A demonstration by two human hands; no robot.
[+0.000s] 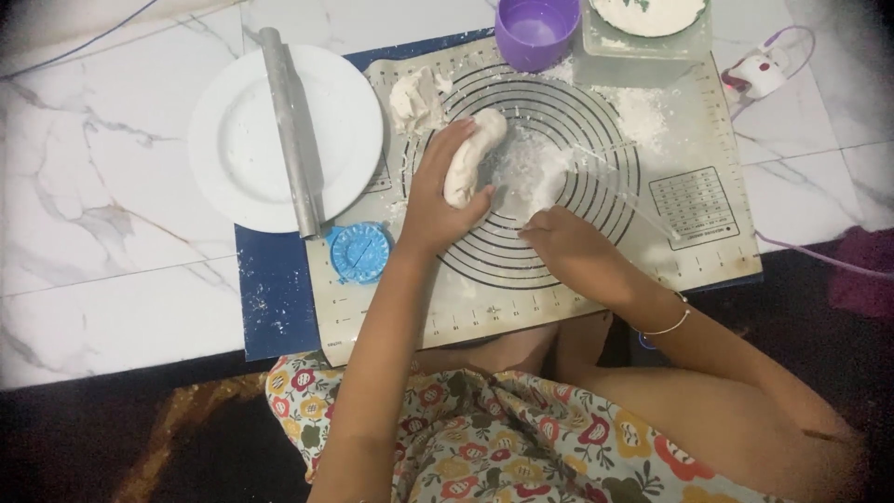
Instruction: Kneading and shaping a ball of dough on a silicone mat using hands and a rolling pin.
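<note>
While the left hand [436,200] clamps its grip on the dough roll [470,156], the right hand [570,251] rests flat, grip apart.

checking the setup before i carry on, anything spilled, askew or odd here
Loose flour is scattered over the baking mat near the clear container. The rolling pin lies across the white plate, overhanging its rim. The left hand grips a dough log; the right hand presses the mat.

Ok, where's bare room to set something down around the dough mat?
Free: marble floor left of the white plate; mat corner right of the right hand. Crowded: mat top, by purple cup and flour tray.
</note>
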